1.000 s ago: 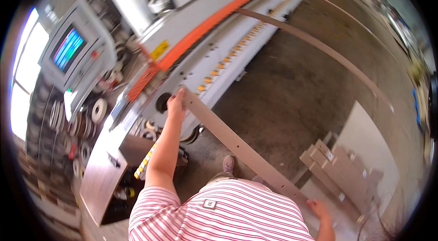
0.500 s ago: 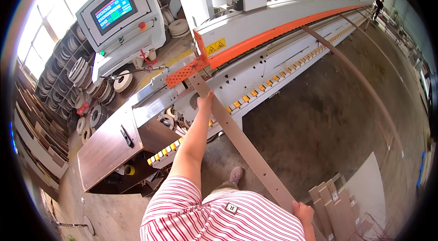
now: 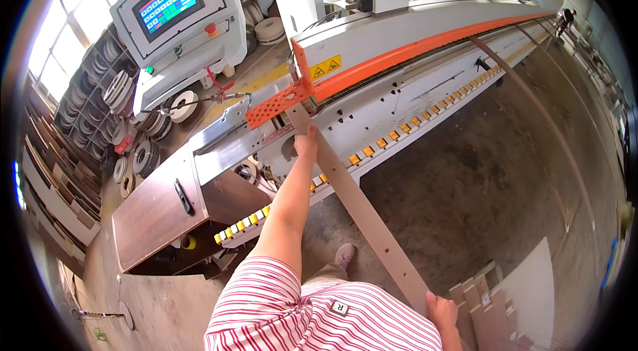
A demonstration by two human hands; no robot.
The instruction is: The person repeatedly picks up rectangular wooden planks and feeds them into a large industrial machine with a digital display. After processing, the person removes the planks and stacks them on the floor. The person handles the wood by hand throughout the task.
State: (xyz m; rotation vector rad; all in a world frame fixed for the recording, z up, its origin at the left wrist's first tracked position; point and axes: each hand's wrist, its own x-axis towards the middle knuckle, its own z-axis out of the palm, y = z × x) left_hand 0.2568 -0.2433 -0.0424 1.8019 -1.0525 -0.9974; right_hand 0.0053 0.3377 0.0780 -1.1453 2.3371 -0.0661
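Observation:
A long, narrow brown board (image 3: 369, 218) with several small round holes along it slants from the machine's infeed end down to my right side. My left hand (image 3: 306, 143) grips its edge near the far end, the thumb on top and the other fingers mostly hidden. My right hand (image 3: 441, 311) is closed round the near end, beside my waist. The board's far end lies at the perforated orange guard (image 3: 276, 106), next to the metal infeed table (image 3: 229, 145) of the long edge-banding machine (image 3: 405, 52).
A control panel (image 3: 169, 8) with a lit screen stands at the left, before racks of edging rolls (image 3: 119, 92). A knife (image 3: 182, 197) lies on a brown cabinet (image 3: 153, 218). Yellow rollers (image 3: 395, 135) line the machine's side. Boards (image 3: 488, 311) stand at lower right; a person (image 3: 566, 18) is far off.
The view has shifted slightly, so the machine sits a little further right. Both hands keep their hold on the board, which stays at nearly the same place by the orange guard.

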